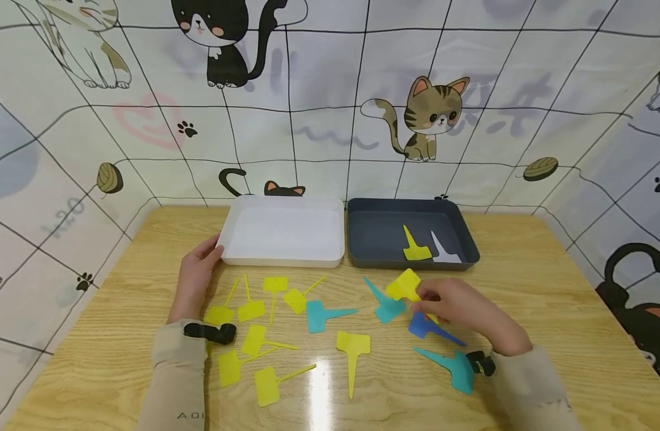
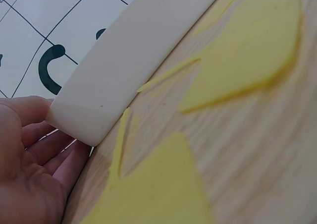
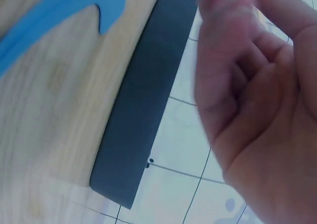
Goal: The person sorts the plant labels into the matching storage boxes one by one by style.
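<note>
My left hand (image 1: 197, 278) holds the left front corner of a white tray (image 1: 281, 261), its thumb against the outer wall in the left wrist view. Between thumb and fingers of my right hand (image 1: 459, 305) is a yellow T-shaped plant label (image 1: 403, 286), raised over the table before the dark tray; in the right wrist view only a sliver of yellow shows at the fingertips. Beneath that hand lie a dark blue plant label (image 1: 424, 326) and a light blue plant label (image 1: 389, 310). Another light blue label (image 1: 460, 372) lies beside the right wrist.
A dark grey tray (image 1: 378, 233) beside the white one contains a yellow label (image 1: 416, 251) and a white label (image 1: 445, 254). Several yellow labels (image 1: 276, 284) are scattered at left on the wooden table (image 1: 394, 395), with a light blue label (image 1: 318, 317) and a yellow one (image 1: 354, 344) mid-table.
</note>
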